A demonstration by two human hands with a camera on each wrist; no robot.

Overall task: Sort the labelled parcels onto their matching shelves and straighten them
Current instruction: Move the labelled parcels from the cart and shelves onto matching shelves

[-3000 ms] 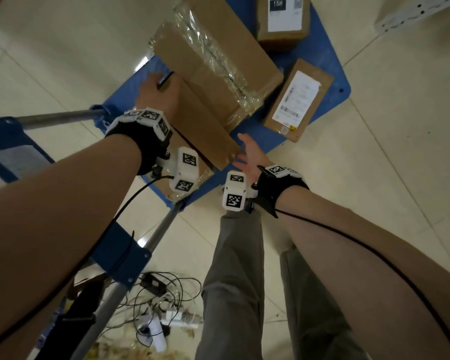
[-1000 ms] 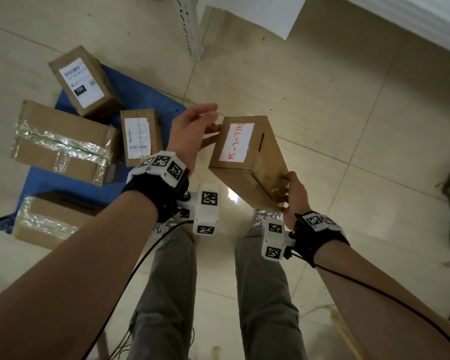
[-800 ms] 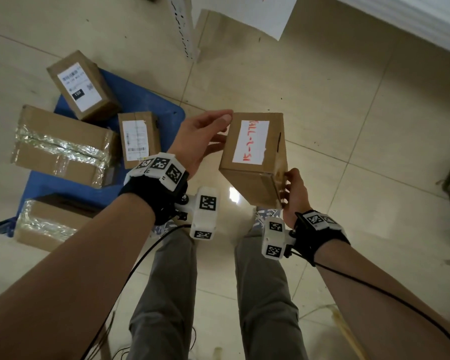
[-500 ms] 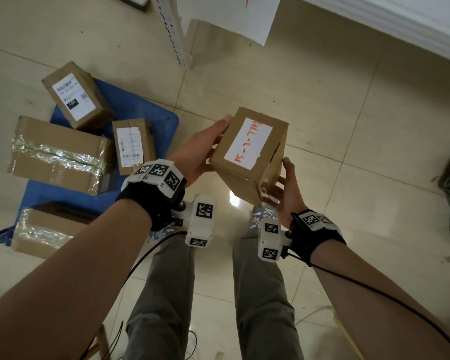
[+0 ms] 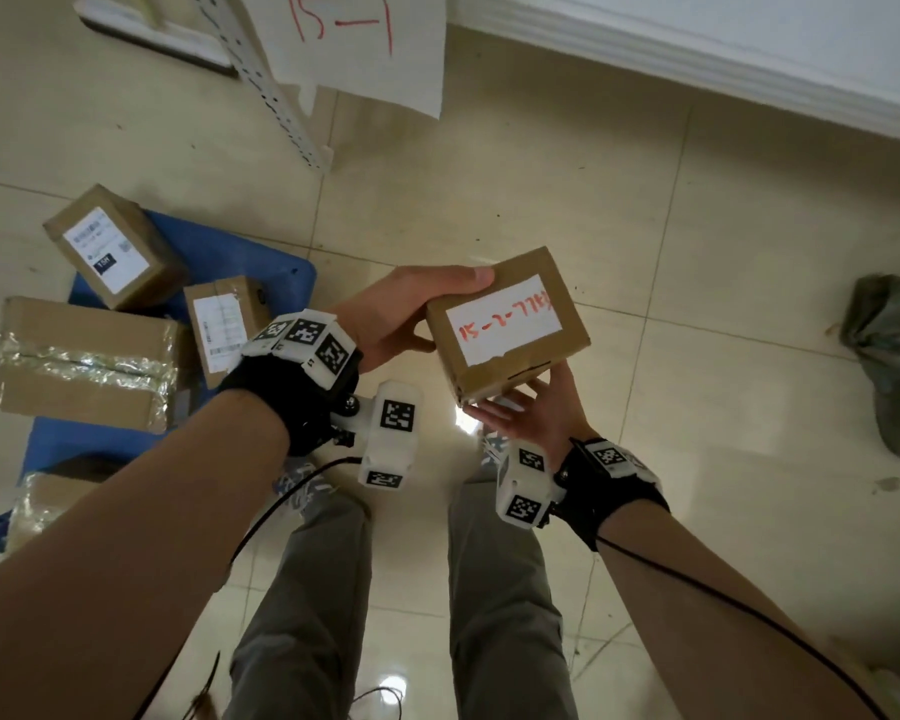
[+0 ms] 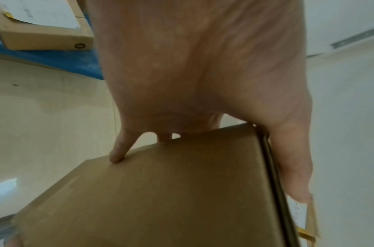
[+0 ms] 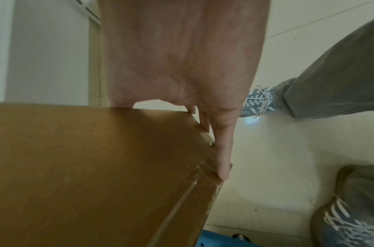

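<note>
A brown cardboard parcel (image 5: pixel 507 324) with a white label handwritten in red, starting "15-2", is held in the air over the floor, label up. My left hand (image 5: pixel 385 319) grips its left end, thumb over the top edge and fingers beneath. My right hand (image 5: pixel 531 413) props the near lower corner with straight fingers, thumb against the side. The left wrist view shows the left hand (image 6: pixel 203 66) on the parcel (image 6: pixel 160 192). In the right wrist view the right hand (image 7: pixel 182 58) lies straight along the edge of the parcel (image 7: pixel 86 167). A paper sign (image 5: pixel 354 39) reading "15-1" hangs on a shelf upright (image 5: pixel 271 80).
A blue cart (image 5: pixel 219 257) at the left carries several other parcels, among them a labelled box (image 5: pixel 107 246), a small one (image 5: pixel 219 324) and a large taped one (image 5: pixel 81 363). A dark bag (image 5: pixel 894 366) lies on the floor at right. My legs stand below.
The parcel came off the cart and was turned between both hands until its label faces up. The view rose, bringing the "15-1" sign into sight.
</note>
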